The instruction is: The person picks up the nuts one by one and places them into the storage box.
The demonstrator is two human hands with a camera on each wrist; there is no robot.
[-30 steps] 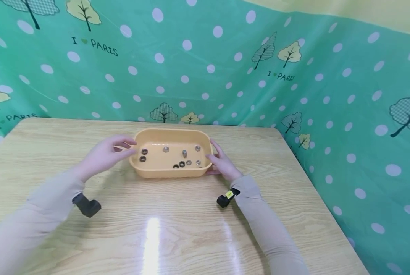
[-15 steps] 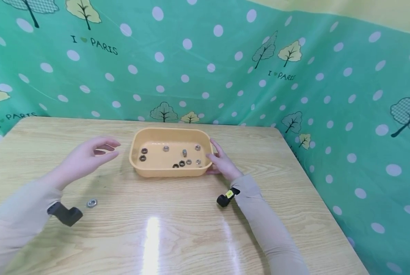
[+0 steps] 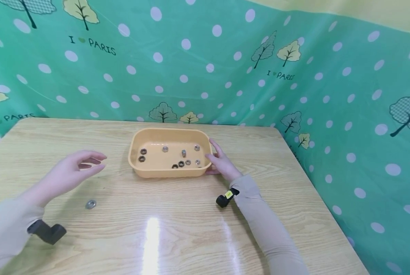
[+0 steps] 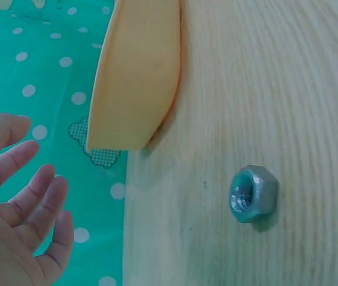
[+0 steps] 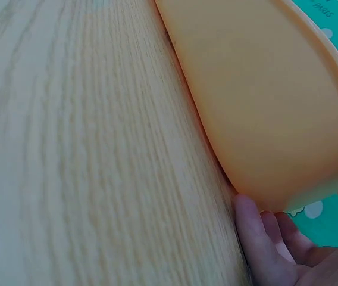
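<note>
A shallow light-orange plastic bin sits toward the back of the table, with several hex nuts on its floor, some silvery, some darker. My right hand holds the bin's right end, its thumb over the rim; in the right wrist view its fingers lie low against the wall. Left of the bin, my left hand hovers above the table, fingers loosely bent and holding nothing. A single steel hex nut lies on the tabletop below that hand; the left wrist view shows this nut with its threaded hole.
The pale wood-grain table ends at a green polka-dot curtain behind and along the right side. Each wrist carries a black camera mount, such as the left mount.
My left hand has drawn away from the bin's left end, moving left and toward me, which uncovers the lone nut on the table. The right hand and the bin stay in place.
</note>
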